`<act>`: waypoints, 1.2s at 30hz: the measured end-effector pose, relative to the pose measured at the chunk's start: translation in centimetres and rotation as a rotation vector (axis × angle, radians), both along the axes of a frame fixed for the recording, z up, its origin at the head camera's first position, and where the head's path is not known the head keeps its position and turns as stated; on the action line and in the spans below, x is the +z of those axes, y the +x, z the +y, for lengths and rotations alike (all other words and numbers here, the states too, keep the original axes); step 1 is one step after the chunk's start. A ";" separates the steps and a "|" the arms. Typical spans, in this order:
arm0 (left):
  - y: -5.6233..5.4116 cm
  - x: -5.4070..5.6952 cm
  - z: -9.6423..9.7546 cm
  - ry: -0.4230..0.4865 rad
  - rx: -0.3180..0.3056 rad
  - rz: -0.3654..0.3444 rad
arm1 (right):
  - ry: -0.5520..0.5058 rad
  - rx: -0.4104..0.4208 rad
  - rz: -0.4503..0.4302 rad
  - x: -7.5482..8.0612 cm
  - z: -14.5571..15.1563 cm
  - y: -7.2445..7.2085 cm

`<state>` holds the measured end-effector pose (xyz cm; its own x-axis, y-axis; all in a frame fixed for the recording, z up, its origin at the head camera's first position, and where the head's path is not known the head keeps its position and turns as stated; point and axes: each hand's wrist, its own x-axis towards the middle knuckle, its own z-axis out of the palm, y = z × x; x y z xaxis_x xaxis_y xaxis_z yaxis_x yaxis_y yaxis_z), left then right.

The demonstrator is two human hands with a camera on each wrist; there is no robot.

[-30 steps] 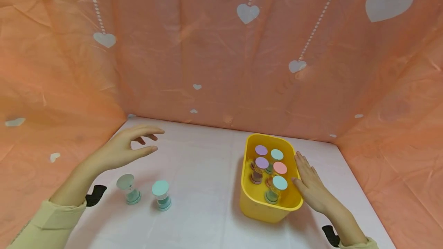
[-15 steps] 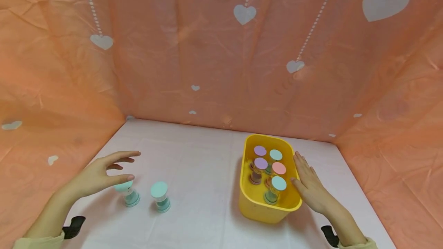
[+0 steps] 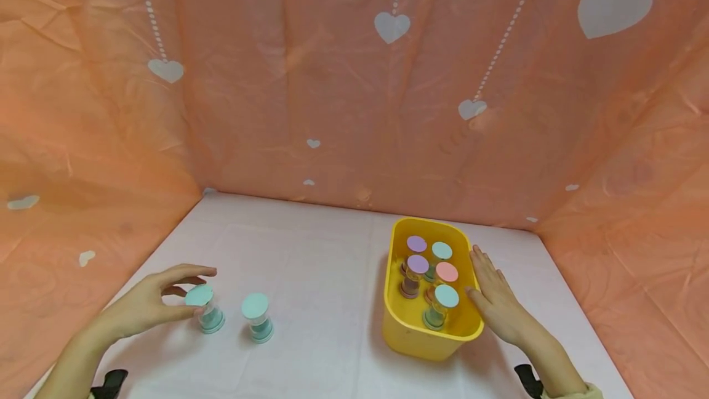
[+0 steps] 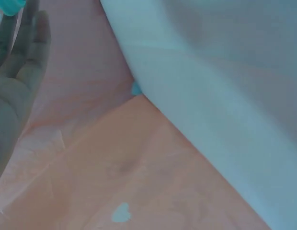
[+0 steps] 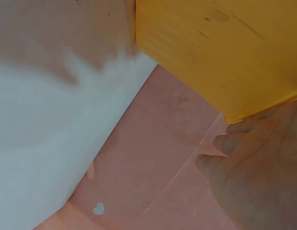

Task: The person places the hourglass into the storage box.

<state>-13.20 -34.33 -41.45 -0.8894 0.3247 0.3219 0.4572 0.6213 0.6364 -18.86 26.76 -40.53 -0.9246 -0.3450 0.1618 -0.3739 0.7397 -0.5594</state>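
Two small sand timers with teal ends stand upright on the left of the table. My left hand (image 3: 141,306) is around the upper part of the left sand timer (image 3: 212,320), its thumb in front and its fingers behind, fairly straight. Whether they press on it I cannot tell. In the left wrist view the teal cap (image 4: 10,5) shows at the fingertips. Just to the right stands the other sand timer (image 3: 261,329). My right hand (image 3: 497,300) lies with straight fingers along the right rim of a yellow bin (image 3: 415,338); the right wrist view shows its fingers (image 5: 211,165) beside the wall.
Inside the bin stand several more sand timers, with purple tops (image 3: 418,264), a pink top (image 3: 446,272) and pale blue tops (image 3: 446,295). Orange cloth with hearts (image 3: 343,91) encloses the white table (image 3: 316,251) at the back and sides.
My left hand has come down and to the left, from above the table to the left sand timer. The right hand has stayed at the bin's rim.
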 end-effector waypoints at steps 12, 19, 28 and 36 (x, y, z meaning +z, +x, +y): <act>0.1 -1.0 -0.1 0.056 0.010 0.024 | 0.009 -0.004 -0.006 0.2 0.0 0.0; 0.0 -1.1 -0.1 0.045 0.024 0.021 | 0.008 -0.002 -0.007 0.1 0.1 -0.1; -0.2 -1.2 0.2 0.072 0.028 0.051 | 0.008 -0.007 -0.017 0.2 0.1 -0.1; -0.5 -0.5 0.6 0.052 0.040 0.092 | -0.001 -0.002 -0.013 0.1 0.1 0.0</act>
<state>-13.70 -33.77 -42.00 -0.8670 0.2702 0.4186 0.4909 0.6073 0.6246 -18.85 26.83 -40.42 -0.9272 -0.3431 0.1502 -0.3652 0.7396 -0.5653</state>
